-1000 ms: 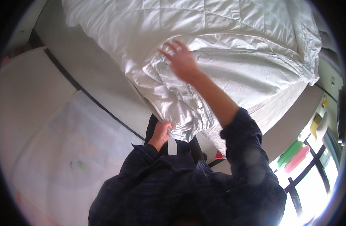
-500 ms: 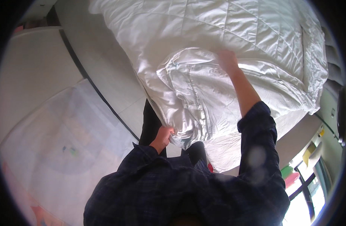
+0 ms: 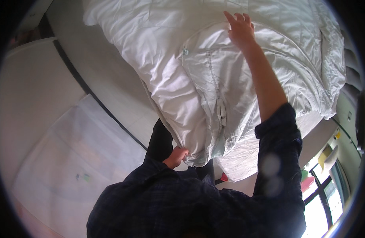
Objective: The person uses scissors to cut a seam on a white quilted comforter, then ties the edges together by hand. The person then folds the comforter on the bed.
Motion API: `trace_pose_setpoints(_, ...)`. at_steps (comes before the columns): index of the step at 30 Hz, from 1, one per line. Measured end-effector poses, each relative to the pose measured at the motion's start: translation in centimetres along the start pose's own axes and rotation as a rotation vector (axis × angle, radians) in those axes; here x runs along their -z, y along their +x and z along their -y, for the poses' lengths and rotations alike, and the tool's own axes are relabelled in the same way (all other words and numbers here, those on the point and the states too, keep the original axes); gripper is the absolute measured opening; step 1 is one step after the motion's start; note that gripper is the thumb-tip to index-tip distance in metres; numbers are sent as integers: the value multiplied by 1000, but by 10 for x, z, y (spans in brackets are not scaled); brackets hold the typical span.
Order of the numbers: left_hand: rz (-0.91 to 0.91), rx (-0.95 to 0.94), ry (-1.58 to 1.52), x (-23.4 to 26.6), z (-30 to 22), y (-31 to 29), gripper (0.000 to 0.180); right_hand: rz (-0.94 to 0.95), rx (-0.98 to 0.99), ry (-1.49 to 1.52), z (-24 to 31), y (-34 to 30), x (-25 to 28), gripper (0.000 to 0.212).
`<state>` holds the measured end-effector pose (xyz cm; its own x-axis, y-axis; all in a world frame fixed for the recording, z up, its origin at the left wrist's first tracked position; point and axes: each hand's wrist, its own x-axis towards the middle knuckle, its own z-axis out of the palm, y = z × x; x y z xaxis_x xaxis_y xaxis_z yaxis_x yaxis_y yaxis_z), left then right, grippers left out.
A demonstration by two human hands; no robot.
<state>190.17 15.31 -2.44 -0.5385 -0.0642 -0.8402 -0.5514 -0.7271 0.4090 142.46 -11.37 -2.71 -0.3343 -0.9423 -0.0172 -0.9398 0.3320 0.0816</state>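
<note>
A white quilt (image 3: 158, 75) spreads over the bed, puffy and wrinkled. On its near part lies a paler, thin fabric layer that looks like a duvet cover (image 3: 238, 79), with a curved far edge and a seam or slit running toward me. My left hand (image 3: 176, 157) is closed around the near left corner of this bedding, low by my legs. Stretched far forward, my right hand (image 3: 241, 31) rests at the cover's far edge, fingers spread. Whether its palm touches the fabric is hard to tell.
A white sheet-covered mattress corner (image 3: 240, 166) hangs below the quilt near my right leg. To the left, a large pale translucent sheet (image 3: 79, 150) lies beyond a dark strip (image 3: 75, 71) along the floor. Bright windows (image 3: 319, 206) stand at the lower right.
My right hand has moved forward and its fingers have spread from a closed grip. The cover now reaches farther away and lies flatter. My left hand, still gripping the corner, has dropped slightly nearer.
</note>
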Motion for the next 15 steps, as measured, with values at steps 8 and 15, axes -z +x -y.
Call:
trace_pose_setpoints(8, 4, -72, 70, -5, 30, 6, 13, 296, -74, 319, 147, -87, -2, 71)
trace_pose_setpoints(15, -137, 241, -444, -14, 12, 4, 28, 345, -56, 749, 204, -62, 13, 67)
